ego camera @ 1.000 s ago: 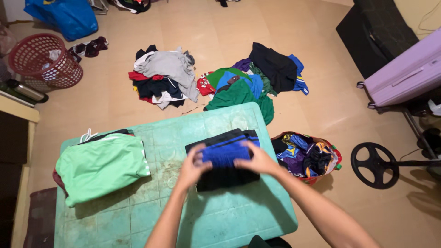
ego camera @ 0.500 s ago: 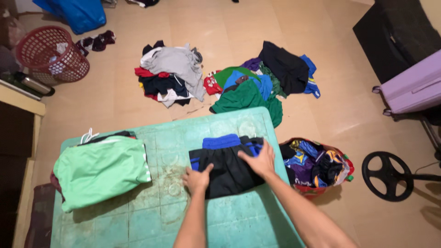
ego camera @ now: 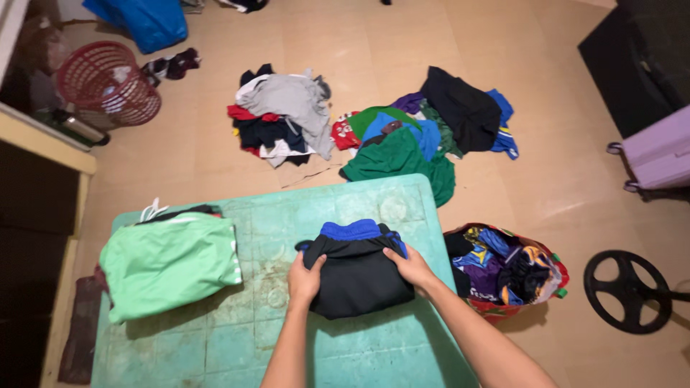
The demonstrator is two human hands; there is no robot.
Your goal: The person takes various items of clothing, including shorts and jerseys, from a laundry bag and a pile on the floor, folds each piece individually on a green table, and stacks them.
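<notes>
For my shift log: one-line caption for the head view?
Left hand and right hand grip folded black-and-blue shorts on a green table, beside folded green clothes.

The black garment (ego camera: pixel 357 276) with a blue band is soft matt cloth, smooth under the left hand (ego camera: pixel 305 279) and right hand (ego camera: pixel 411 266), and it lies on a pale green table (ego camera: pixel 237 338) of hard plastic whose moulded grid is dull, scuffed and stained brown. At 9 o'clock from it the light green garment (ego camera: pixel 169 262) is a thin, faintly sheeny fabric with creases. At 11 o'clock the red basket (ego camera: pixel 108 82) is perforated plastic, the clothes heaps (ego camera: pixel 374 126) at 12 o'clock are matt mixed cloth, and the floor (ego camera: pixel 560 179) looks smooth and slightly glossy.
</notes>
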